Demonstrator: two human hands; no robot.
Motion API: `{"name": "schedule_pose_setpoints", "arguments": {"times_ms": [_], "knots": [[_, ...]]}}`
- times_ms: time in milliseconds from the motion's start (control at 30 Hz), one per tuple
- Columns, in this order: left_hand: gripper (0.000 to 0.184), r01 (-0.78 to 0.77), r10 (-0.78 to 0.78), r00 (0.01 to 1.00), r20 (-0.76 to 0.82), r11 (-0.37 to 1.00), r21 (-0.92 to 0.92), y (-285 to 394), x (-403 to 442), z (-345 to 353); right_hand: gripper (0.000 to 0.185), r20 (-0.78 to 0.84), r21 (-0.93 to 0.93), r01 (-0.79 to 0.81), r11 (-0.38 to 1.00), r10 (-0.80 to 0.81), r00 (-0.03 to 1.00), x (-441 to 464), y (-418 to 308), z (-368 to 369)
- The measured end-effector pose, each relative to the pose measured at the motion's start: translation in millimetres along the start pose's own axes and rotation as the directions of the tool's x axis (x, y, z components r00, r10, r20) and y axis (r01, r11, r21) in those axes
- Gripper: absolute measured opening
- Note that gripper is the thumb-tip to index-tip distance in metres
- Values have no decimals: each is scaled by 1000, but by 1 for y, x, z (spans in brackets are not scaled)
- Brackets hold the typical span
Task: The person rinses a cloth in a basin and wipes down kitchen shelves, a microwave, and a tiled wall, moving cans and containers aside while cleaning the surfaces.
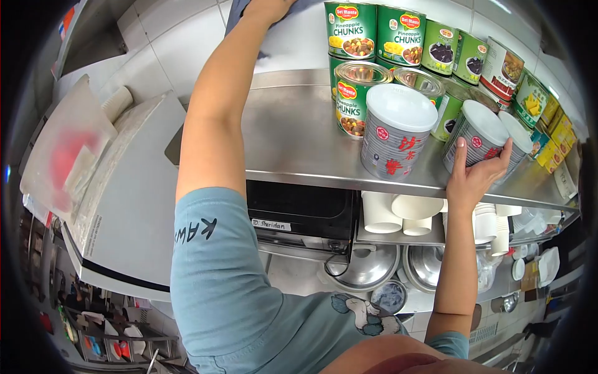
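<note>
My left hand [269, 9] is at the top edge, against a dark blue cloth [299, 14] on the tiled wall; its fingers are cut off by the frame. On the steel shelf [293, 137], my right hand [478, 177] holds the front of a grey ribbed can [460, 138] with a white lid, thumb and a finger spread along its side. Another grey can [389, 146] with red characters stands to the left. A third white-lidded can [516, 140] is just right of the held one.
Green pineapple cans [351, 31] and other cans [500, 65] are stacked behind. Yellow boxes [555, 140] sit at the far right. Below the shelf are a black appliance [299, 202], white cups [380, 215] and metal lids [367, 268]. A grey-topped unit [140, 193] stands left.
</note>
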State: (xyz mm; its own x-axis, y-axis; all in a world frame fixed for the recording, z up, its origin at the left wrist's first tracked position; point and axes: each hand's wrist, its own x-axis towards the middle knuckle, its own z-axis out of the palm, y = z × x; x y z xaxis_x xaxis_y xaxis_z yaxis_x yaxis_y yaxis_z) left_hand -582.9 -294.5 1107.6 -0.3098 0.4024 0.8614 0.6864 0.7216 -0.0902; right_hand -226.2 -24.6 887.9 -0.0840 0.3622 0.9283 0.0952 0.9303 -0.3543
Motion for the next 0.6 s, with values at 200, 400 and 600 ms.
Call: {"name": "schedule_pose_setpoints", "arguments": {"times_ms": [200,400,600], "knots": [[57,-154,237,937,258,940,-305,-4,-86,63,92,4,19,-29,999,29,1000,-1,-4,1],[58,-147,230,644,729,973,-177,31,-145,61,93,5,-21,-19,1000,19,1000,-2,-3,2],[69,-253,317,650,691,947,-197,-21,-155,52,94,23,7,-32,999,32,999,-2,-4,-2]]}}
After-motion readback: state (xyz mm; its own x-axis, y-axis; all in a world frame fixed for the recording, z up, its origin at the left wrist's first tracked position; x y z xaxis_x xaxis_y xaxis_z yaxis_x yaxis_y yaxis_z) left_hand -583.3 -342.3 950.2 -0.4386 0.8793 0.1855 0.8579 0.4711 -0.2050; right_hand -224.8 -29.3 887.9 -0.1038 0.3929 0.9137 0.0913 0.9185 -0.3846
